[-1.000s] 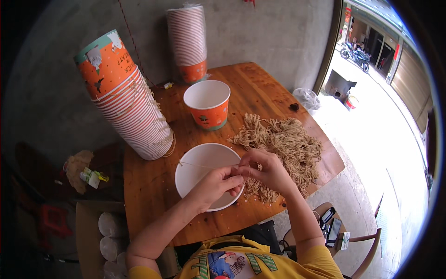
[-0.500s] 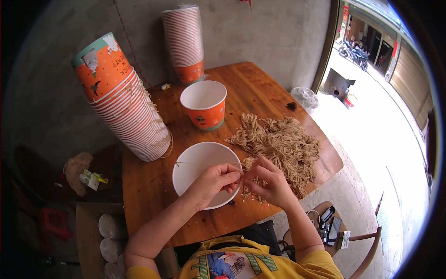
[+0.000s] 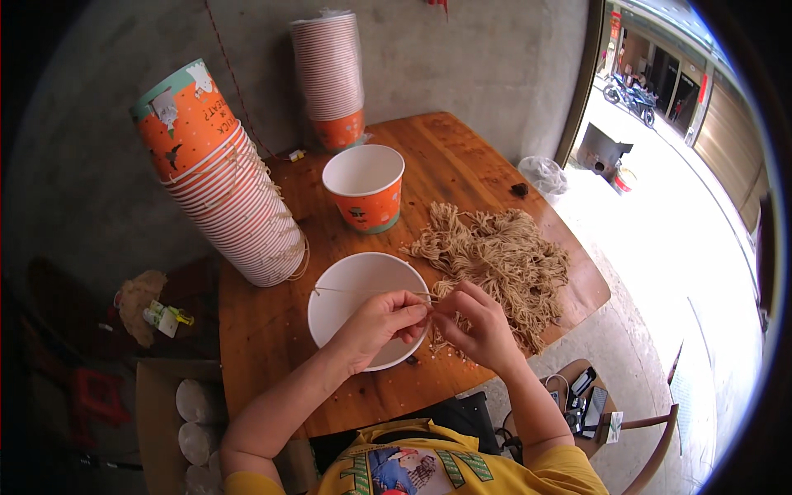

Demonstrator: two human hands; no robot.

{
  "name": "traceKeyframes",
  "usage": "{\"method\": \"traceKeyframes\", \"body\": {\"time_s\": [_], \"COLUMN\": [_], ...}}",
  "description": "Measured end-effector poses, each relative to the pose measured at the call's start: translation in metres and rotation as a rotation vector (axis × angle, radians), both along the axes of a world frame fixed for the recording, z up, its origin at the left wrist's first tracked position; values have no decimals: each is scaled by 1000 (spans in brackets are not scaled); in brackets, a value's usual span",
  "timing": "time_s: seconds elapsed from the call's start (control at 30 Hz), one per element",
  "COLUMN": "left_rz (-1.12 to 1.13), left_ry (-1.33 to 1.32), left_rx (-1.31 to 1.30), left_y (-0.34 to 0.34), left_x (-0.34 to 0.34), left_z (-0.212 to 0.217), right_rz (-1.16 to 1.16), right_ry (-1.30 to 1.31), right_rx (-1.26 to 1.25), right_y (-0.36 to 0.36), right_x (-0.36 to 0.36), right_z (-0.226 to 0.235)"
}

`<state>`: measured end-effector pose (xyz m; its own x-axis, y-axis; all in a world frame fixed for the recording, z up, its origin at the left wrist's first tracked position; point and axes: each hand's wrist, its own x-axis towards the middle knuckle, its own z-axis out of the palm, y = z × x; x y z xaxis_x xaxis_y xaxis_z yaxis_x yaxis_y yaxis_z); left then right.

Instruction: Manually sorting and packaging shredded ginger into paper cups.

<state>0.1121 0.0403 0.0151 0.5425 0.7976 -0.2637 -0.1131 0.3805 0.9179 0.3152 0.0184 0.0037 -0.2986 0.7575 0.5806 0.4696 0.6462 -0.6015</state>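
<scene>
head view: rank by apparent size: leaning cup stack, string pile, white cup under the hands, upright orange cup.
1. leaning cup stack, largest.
2. string pile, somewhat smaller in spread.
3. white cup and upright orange cup: probably identical cups; the white one looks bigger only because it lies nearer, so unranked.

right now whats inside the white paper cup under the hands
The white paper cup looks bare inside, with one tan string stretched across its mouth. The left hand covers its near right part.
</scene>
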Motion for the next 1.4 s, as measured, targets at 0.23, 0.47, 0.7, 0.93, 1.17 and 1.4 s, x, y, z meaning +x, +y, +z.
{"method": "traceKeyframes", "body": {"time_s": [0.23, 0.47, 0.7, 0.93, 1.17, 1.4], "left_rz": [-5, 11, 7, 159, 125, 102], "left_ry": [-34, -119, -152, 279, 260, 344], "left_rx": [-198, -194, -97, 518, 645, 615], "left_y": [2, 5, 4, -7, -7, -6], "left_x": [-2, -7, -5, 8, 8, 6], "left_z": [9, 7, 4, -1, -5, -7], "right_rz": [5, 48, -6, -1, -20, -26], "right_ry": [-41, -87, 250, 50, 79, 93], "right_rx": [169, 118, -208, -144, -146, -190], "right_y": [-9, -5, -4, -1, 3, 2], "right_x": [-15, -2, -3, -7, -8, -9], "right_z": [1, 0, 1, 6, 3, 2]}}
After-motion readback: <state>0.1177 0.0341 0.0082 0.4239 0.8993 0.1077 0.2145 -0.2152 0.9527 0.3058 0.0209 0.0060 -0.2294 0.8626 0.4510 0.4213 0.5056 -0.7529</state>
